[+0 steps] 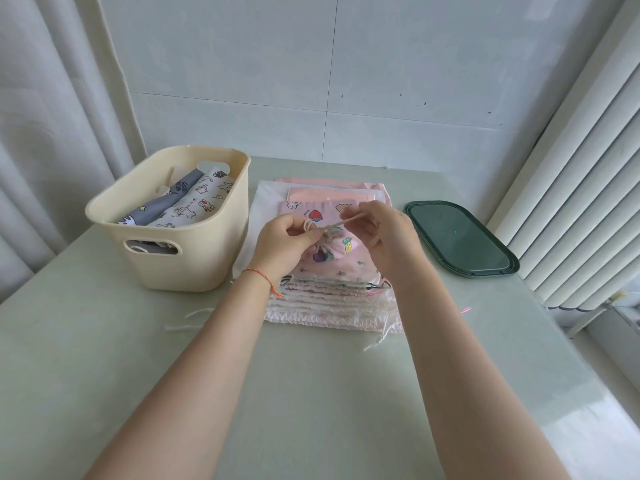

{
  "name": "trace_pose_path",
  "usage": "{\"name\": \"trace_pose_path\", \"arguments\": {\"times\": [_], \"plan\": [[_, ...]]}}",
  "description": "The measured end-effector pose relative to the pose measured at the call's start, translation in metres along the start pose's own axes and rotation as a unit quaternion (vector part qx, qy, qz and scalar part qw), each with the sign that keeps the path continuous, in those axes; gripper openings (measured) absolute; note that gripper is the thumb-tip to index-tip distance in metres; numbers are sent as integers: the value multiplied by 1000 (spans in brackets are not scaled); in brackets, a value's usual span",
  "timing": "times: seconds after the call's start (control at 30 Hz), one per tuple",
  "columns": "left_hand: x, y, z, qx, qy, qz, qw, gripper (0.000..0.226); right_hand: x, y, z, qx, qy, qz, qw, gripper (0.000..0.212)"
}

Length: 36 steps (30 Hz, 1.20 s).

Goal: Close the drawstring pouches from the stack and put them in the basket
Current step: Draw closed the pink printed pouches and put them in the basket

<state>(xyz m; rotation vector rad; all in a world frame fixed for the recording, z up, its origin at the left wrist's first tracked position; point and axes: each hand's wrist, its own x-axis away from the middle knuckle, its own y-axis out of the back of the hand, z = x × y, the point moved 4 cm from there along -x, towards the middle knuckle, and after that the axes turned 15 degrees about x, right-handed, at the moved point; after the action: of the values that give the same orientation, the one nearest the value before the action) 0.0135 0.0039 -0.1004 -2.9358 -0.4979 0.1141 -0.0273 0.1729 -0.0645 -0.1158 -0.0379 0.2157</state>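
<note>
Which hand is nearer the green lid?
Right. The right hand pulls the cord just left of the green lid, with bare table between them. The left hand is farther, pinching the pink pouch at its neck, nearer the basket.

Dark green tray (460,237) on pale green table (311,393), right side.

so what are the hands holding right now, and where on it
The pink fruit-print pouch: the left hand pinches its gathered neck, and the right hand holds the tan drawstring, pulled out to the right.
</note>
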Motion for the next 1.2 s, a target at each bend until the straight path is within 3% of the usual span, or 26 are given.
{"name": "trace_pose_path", "arguments": {"times": [0.1, 0.17, 0.27, 0.33, 0.47, 0.7, 0.83, 1.03, 1.13, 1.2], "plan": [[-4, 8, 3, -37, -26, -73, 996, 16, 3, -4, 4, -100, 8, 45, 994, 15], [-5, 14, 2, -67, -47, -116, 990, 15, 2, -2, 1, -118, -6, 25, 993, 25], [-2, 15, 0, -93, -59, -131, 985, 11, 0, 5, -9, -10, -13, -22, 1000, 41], [0, 11, 0, -115, -65, -123, 984, 11, -1, 5, -12, 135, 5, -34, 990, 39], [0, 7, -1, -120, -71, -105, 985, 19, 4, -10, -4, 445, 87, -13, 891, 20], [-1, 12, -8, -134, -92, -115, 980, 19, 8, -18, -4, 608, 127, 32, 783, 26], [-2, 17, -8, -145, -91, -137, 976, 14, 4, -12, -1, 623, 106, 14, 775, 21], [-2, 15, -8, -205, -38, -98, 973, 9, 5, -8, 3, 629, 102, 27, 770, 23], [1, 10, -12, -232, -119, -73, 963, 39, 5, -12, 0, 641, 120, 27, 757, 27], [4, 1, -17, -242, -177, -17, 954, 42, 4, -14, -1, 648, 134, 24, 749, 28]]}}
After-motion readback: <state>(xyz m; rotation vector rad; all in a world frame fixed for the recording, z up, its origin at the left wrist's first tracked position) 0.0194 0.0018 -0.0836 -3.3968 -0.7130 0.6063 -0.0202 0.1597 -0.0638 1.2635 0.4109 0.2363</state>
